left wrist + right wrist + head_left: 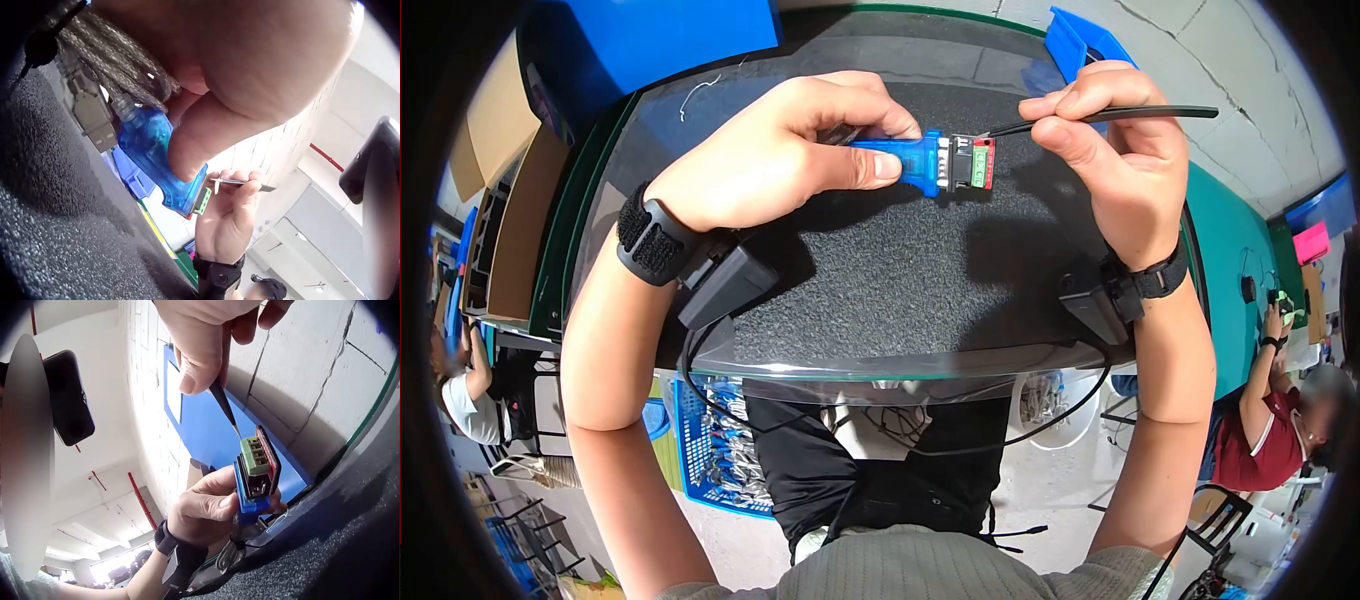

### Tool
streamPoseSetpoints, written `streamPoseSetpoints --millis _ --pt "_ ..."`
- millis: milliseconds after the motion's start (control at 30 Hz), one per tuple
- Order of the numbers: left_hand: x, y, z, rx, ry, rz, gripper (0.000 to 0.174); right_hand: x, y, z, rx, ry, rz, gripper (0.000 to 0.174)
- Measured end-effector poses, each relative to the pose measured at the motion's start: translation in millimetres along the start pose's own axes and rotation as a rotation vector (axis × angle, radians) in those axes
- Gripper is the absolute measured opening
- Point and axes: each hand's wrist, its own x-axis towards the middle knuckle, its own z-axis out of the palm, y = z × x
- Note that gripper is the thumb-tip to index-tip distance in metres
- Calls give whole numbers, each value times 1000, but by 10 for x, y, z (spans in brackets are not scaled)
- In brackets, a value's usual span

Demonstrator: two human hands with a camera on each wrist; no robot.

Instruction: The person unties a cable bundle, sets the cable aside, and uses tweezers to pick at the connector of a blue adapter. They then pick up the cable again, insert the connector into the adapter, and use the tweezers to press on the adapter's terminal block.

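Observation:
My left hand [770, 150] grips a translucent blue serial connector [915, 163], thumb along its near side. A small black adapter with a green terminal block [255, 456] and a red edge sits at the connector's end, facing right. Between the thumb and fingers of my right hand [1125, 150] are slim black tweezers [1170, 112], their pointed tip right at the terminal block's far edge. In the left wrist view, a coiled grey cable [119, 56] and its USB plug [94, 115] hang beside the left hand.
Beneath both hands lies a dark textured mat [870, 290]. A blue bin [1085, 45] stands at the back right, a cardboard box [505, 200] at the left. Below the table edge are a blue basket [690, 440] of cables and a white bucket [1090, 425]. People sit at both sides.

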Motion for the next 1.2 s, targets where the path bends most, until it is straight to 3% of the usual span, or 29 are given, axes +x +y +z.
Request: streamPoseSetpoints --millis 500,567,667,1200 --pt "0 -3 -14 -4 -9 4 20 -5 10 -18 -79 9 -16 19" --pt "4 -6 -22 -10 -14 4 20 7 21 -102 -310 -160 -246 23" --pt "9 -11 -28 9 -27 28 21 17 12 -103 -406 -163 -361 26" --pt "8 -4 -1 -68 -8 -30 20 33 -34 -61 -444 -168 -398 27"
